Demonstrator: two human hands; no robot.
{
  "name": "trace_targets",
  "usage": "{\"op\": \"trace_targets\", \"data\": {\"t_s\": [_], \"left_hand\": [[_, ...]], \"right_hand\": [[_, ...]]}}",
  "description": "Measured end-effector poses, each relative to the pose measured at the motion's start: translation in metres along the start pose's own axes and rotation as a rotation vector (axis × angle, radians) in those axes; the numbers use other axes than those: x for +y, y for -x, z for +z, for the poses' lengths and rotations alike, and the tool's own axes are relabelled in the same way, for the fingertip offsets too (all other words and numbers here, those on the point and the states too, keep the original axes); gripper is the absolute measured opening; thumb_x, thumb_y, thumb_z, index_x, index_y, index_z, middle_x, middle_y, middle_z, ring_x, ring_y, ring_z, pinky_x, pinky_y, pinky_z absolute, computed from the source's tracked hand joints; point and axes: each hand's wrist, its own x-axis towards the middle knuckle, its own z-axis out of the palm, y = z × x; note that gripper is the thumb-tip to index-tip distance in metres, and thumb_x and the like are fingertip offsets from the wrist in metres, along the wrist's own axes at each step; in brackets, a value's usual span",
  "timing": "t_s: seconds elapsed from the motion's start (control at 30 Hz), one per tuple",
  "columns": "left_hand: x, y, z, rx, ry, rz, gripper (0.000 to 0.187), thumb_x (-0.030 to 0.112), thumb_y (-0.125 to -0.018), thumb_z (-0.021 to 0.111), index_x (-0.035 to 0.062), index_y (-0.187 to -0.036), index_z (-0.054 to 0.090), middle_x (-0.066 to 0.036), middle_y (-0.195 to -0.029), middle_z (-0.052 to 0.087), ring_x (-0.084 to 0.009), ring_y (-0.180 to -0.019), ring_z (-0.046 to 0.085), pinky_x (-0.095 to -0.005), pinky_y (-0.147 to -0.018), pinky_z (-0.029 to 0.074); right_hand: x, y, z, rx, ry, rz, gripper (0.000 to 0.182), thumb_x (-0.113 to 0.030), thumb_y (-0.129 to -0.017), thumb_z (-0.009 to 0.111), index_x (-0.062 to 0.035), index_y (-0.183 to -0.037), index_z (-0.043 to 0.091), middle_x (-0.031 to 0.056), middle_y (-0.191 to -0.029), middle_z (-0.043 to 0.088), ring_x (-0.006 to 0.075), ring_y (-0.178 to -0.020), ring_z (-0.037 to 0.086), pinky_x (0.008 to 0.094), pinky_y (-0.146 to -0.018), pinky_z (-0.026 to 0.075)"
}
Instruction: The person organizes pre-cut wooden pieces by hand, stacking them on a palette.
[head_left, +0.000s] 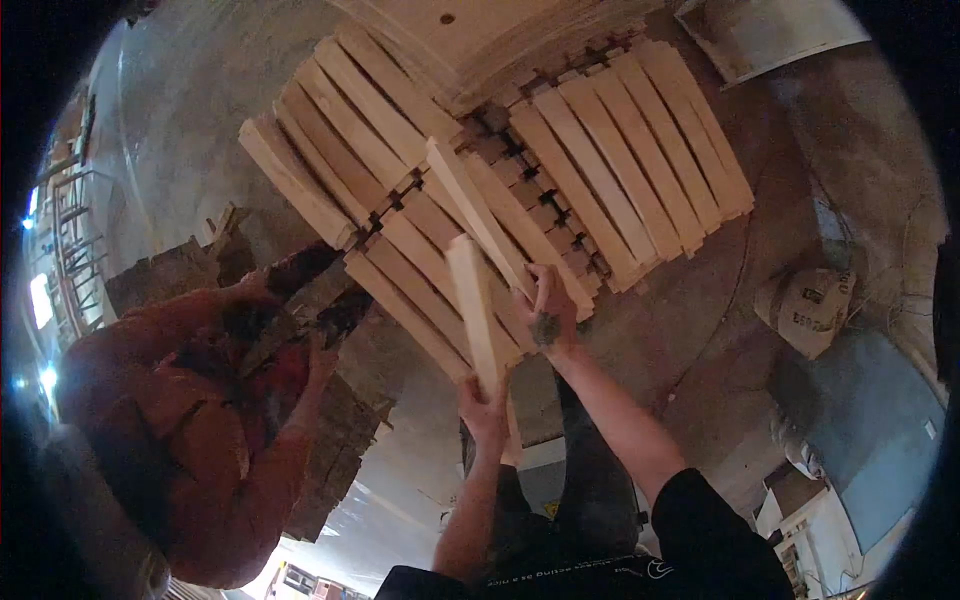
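Observation:
My left hand [485, 408] is closed round the lower end of a short wooden slat [471, 305], which tilts up and away from me. A longer, thinner wooden slat [470, 205] runs up and left from my right hand [549, 308], whose fingers grip its near end. Both slats are pale, bare wood and are held above rows of similar slats [405, 305] laid side by side. Dark gaps and small blocks show between those rows.
Another row of slats [625, 160] lies at the upper right, beside a large wooden board [450, 45]. A co-worker [200, 430] in reddish clothing bends close on the left. A printed sack [808, 308] and a blue-grey panel [860, 430] are at the right.

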Motion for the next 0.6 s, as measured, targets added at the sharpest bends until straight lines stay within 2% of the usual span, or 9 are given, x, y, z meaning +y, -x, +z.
{"op": "trace_targets", "data": {"t_s": [0.07,0.17,0.23,0.3,0.33,0.43,0.5,0.53,0.6], "left_hand": [[-0.005,-0.001,-0.008,0.195,-0.092,0.056,0.043,0.026,-0.090,0.067,-0.0010,-0.119,0.052,-0.017,-0.111,0.062,-0.0277,-0.103,0.061,-0.0379,-0.086,0.048],[0.021,-0.038,-0.010,0.295,-0.046,0.031,0.048,0.027,-0.095,0.057,-0.0025,-0.131,0.046,-0.022,-0.124,0.056,-0.0357,-0.112,0.056,-0.0427,-0.096,0.043],[0.008,-0.071,0.000,0.337,-0.162,0.217,0.046,0.026,-0.098,0.051,-0.0013,-0.134,0.045,-0.024,-0.128,0.054,-0.0407,-0.114,0.053,-0.0444,-0.097,0.042],[0.017,-0.090,0.011,0.356,-0.188,0.288,0.041,0.020,-0.098,0.050,-0.0018,-0.132,0.046,-0.025,-0.123,0.054,-0.0386,-0.112,0.055,-0.0432,-0.093,0.044],[0.017,-0.097,0.016,0.364,-0.200,0.327,0.039,0.016,-0.098,0.050,-0.0021,-0.131,0.047,-0.025,-0.121,0.054,-0.0376,-0.111,0.055,-0.0426,-0.091,0.045],[0.014,-0.107,0.021,0.341,-0.230,0.358,0.038,0.014,-0.097,0.052,-0.0010,-0.132,0.047,-0.022,-0.123,0.055,-0.0368,-0.109,0.056,-0.0439,-0.090,0.045],[0.008,-0.107,0.016,0.271,-0.251,0.398,0.035,0.013,-0.096,0.054,-0.0024,-0.127,0.052,-0.021,-0.115,0.058,-0.0345,-0.101,0.059,-0.0425,-0.085,0.047],[0.005,-0.107,0.013,0.235,-0.262,0.419,0.033,0.013,-0.096,0.055,-0.0030,-0.124,0.054,-0.020,-0.111,0.060,-0.0334,-0.097,0.061,-0.0418,-0.082,0.048],[-0.014,-0.119,0.013,0.215,-0.164,0.467,0.032,0.017,-0.095,0.056,-0.0026,-0.120,0.058,-0.022,-0.105,0.063,-0.0371,-0.097,0.062,-0.0425,-0.082,0.049]], "right_hand": [[0.007,0.008,0.031,0.065,0.109,-0.075,0.039,-0.018,-0.083,0.069,-0.0063,-0.114,0.049,0.0136,-0.106,0.056,0.0330,-0.099,0.060,0.0381,-0.079,0.052],[0.008,0.018,0.055,0.063,0.224,-0.078,0.038,-0.016,-0.082,0.069,-0.0074,-0.113,0.048,0.0126,-0.105,0.055,0.0320,-0.095,0.060,0.0384,-0.077,0.052],[0.002,0.025,0.063,0.044,0.239,-0.088,0.038,-0.016,-0.082,0.069,-0.0075,-0.112,0.048,0.0124,-0.106,0.054,0.0309,-0.094,0.060,0.0382,-0.076,0.052],[-0.003,0.033,0.069,0.045,0.212,-0.138,0.038,-0.018,-0.082,0.069,-0.0070,-0.112,0.048,0.0127,-0.107,0.053,0.0298,-0.095,0.060,0.0377,-0.075,0.052],[-0.004,0.038,0.075,-0.002,0.194,-0.097,0.037,-0.019,-0.083,0.069,-0.0070,-0.111,0.049,0.0130,-0.107,0.054,0.0293,-0.096,0.060,0.0376,-0.074,0.052],[-0.005,0.045,0.088,-0.117,0.109,-0.002,0.037,-0.025,-0.084,0.069,-0.0065,-0.110,0.051,0.0139,-0.108,0.056,0.0281,-0.098,0.060,0.0373,-0.074,0.052],[-0.003,0.045,0.091,-0.181,0.013,0.034,0.039,-0.028,-0.085,0.069,-0.0059,-0.112,0.052,0.0146,-0.109,0.057,0.0276,-0.101,0.060,0.0367,-0.076,0.051],[-0.003,0.045,0.090,-0.152,0.013,0.002,0.039,-0.028,-0.086,0.069,-0.0055,-0.113,0.053,0.0146,-0.110,0.058,0.0276,-0.102,0.060,0.0364,-0.078,0.051],[-0.002,0.041,0.085,-0.089,0.012,-0.062,0.039,-0.028,-0.087,0.068,-0.0047,-0.116,0.055,0.0147,-0.111,0.060,0.0276,-0.102,0.061,0.0358,-0.080,0.051]]}}
